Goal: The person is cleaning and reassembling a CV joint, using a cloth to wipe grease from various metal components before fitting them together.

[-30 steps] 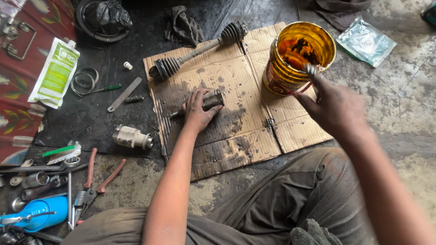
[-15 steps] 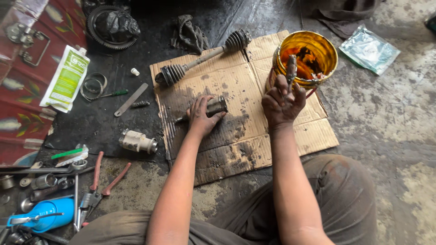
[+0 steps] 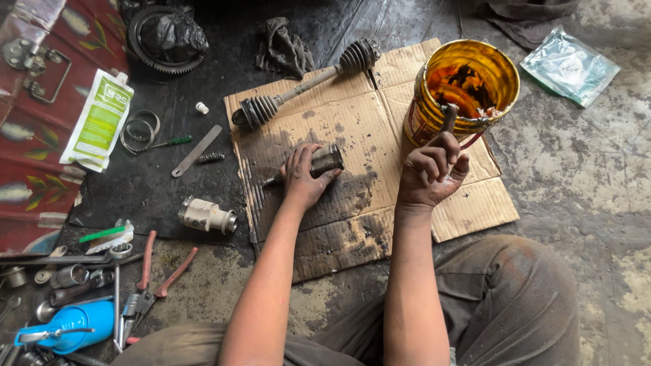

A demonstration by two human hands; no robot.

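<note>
Sitting on the floor, a person works with 2 greasy hands over a dirty sheet of cardboard (image 3: pixel 380 115). The left hand (image 3: pixel 303 177) lies near the middle of the cardboard, its fingers curled over a short metal joint (image 3: pixel 324 160) and pressing it down flat. The right hand (image 3: pixel 428 175) is at 3 o'clock from the left one, half closed, with its fingertips pinched on a thin stick (image 3: pixel 448 118) that stands up into a yellow grease tub (image 3: pixel 434 118). That tub sits at 1 o'clock, on the far right corner of the cardboard. A long axle shaft (image 3: pixel 305 85) with 2 ribbed rubber boots lies at 12 o'clock. A small white part (image 3: pixel 205 215) rests at 9 o'clock on the dark floor, and red pliers (image 3: pixel 157 271) lie at 8 o'clock.
</note>
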